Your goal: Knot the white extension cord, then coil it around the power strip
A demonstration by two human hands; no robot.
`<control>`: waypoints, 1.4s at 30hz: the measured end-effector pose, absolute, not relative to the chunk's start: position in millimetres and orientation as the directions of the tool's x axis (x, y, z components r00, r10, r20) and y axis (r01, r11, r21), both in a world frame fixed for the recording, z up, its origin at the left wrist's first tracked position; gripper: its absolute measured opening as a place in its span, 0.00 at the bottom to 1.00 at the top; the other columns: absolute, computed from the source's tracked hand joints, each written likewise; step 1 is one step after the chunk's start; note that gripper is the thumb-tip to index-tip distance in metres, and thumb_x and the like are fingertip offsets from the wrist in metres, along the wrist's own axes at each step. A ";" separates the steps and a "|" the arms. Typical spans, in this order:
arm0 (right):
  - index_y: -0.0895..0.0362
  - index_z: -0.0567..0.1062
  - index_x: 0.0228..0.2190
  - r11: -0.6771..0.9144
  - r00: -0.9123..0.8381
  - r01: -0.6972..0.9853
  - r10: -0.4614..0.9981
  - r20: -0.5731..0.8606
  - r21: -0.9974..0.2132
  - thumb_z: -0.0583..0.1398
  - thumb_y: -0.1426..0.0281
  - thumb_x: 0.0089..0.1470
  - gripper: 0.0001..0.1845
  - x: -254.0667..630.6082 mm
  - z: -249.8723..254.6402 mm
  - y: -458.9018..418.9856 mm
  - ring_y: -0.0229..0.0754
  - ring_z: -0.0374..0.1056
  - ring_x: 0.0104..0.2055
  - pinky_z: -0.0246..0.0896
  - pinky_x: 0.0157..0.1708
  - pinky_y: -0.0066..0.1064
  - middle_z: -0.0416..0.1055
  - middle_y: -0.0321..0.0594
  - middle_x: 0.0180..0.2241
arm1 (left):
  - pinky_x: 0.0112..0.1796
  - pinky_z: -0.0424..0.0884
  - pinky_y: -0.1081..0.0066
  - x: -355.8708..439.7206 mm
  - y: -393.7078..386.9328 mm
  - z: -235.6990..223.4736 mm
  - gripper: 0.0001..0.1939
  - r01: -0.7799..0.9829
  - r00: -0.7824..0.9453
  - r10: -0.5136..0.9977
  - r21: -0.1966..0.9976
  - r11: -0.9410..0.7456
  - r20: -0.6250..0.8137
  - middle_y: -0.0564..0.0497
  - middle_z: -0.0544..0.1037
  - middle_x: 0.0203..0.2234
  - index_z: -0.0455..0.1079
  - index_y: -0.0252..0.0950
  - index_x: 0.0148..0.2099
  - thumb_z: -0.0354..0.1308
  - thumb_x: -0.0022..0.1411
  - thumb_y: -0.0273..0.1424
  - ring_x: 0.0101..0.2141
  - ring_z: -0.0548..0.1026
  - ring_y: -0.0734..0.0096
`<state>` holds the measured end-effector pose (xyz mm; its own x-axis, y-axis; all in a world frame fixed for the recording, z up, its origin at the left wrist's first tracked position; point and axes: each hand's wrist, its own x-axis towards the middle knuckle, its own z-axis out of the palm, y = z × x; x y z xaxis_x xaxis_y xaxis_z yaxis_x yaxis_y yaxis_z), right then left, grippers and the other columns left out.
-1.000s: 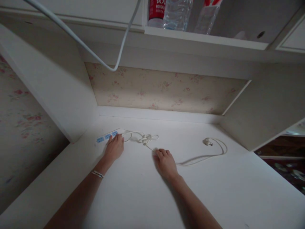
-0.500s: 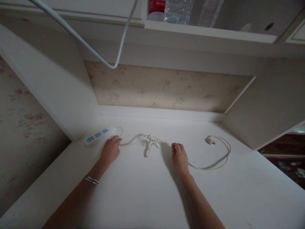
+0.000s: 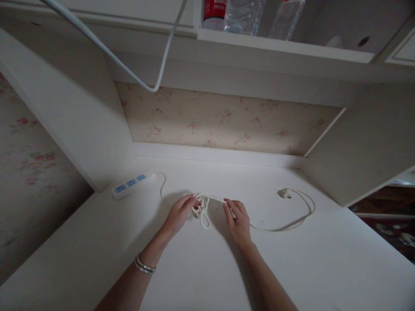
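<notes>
A white power strip [image 3: 134, 186] with blue socket faces lies at the left of the white surface. Its cord [image 3: 163, 183] runs toward my left hand [image 3: 180, 212], whose fingers are closed on the cord at the left side of a knotted bundle [image 3: 201, 210]. A loose loop dangles below that bundle. My right hand [image 3: 237, 217] pinches the cord just right of the knot, and the stretch between both hands is raised. Past my right hand the cord curves round to a plug [image 3: 285, 194] lying at the right.
A thick white cable [image 3: 129, 72] hangs in a bend at the upper left. Overhead, a shelf [image 3: 285, 45] holds clear plastic bottles [image 3: 244, 17] and one with a red label [image 3: 214, 13]. White side panels [image 3: 363, 147] flank the surface [image 3: 201, 268], with floral wallpaper [image 3: 210, 119] behind.
My left hand has moved right, from beside the power strip to the knot, and now grips the cord there. My right hand has shifted slightly left. The knot has been lifted and bunched tighter.
</notes>
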<state>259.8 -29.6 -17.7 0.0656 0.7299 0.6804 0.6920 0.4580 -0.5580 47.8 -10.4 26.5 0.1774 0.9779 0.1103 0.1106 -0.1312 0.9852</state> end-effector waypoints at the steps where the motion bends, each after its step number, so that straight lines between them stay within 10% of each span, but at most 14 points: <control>1: 0.55 0.75 0.43 0.463 0.061 0.688 0.731 0.680 -0.560 0.55 0.67 0.62 0.12 259.9 -17.4 -30.1 0.42 0.65 0.40 0.62 0.41 0.36 0.70 0.43 0.36 | 0.41 0.67 0.68 47.9 -11.4 24.4 0.21 0.087 0.177 0.978 0.988 -0.130 0.114 0.47 0.79 0.33 0.74 0.32 0.39 0.49 0.64 0.44 0.36 0.75 0.65; 10: 0.54 0.77 0.44 0.490 0.010 0.646 0.761 0.648 -0.585 0.56 0.68 0.61 0.13 253.6 -16.8 -24.1 0.42 0.65 0.38 0.61 0.40 0.36 0.72 0.42 0.35 | 0.45 0.68 0.68 47.7 -12.8 11.6 0.15 0.007 0.230 0.937 0.962 -0.272 0.263 0.45 0.77 0.40 0.67 0.34 0.48 0.53 0.64 0.39 0.42 0.74 0.65; 25: 0.54 0.74 0.38 0.352 0.106 0.654 0.834 0.541 -0.669 0.57 0.56 0.58 0.16 232.7 -8.0 -31.1 0.45 0.64 0.47 0.50 0.49 0.41 0.72 0.40 0.41 | 0.42 0.69 0.68 52.6 -20.3 -12.3 0.15 0.586 0.405 0.791 0.534 -0.609 0.458 0.48 0.78 0.41 0.67 0.40 0.50 0.48 0.64 0.22 0.41 0.75 0.66; 42: 0.55 0.75 0.37 0.239 0.125 0.832 0.798 0.590 -0.500 0.52 0.63 0.62 0.14 243.2 -15.6 -22.5 0.45 0.63 0.43 0.51 0.43 0.38 0.72 0.43 0.40 | 0.45 0.65 0.67 53.4 -17.0 -0.7 0.10 0.375 0.062 0.897 0.822 -0.428 0.439 0.46 0.74 0.37 0.73 0.38 0.37 0.52 0.64 0.35 0.41 0.71 0.65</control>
<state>243.2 -22.5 -15.6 0.1248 0.7978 0.5899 0.8324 0.2394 -0.4999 53.4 -17.0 -0.7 0.0616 0.8966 0.4385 0.3750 -0.4280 0.8223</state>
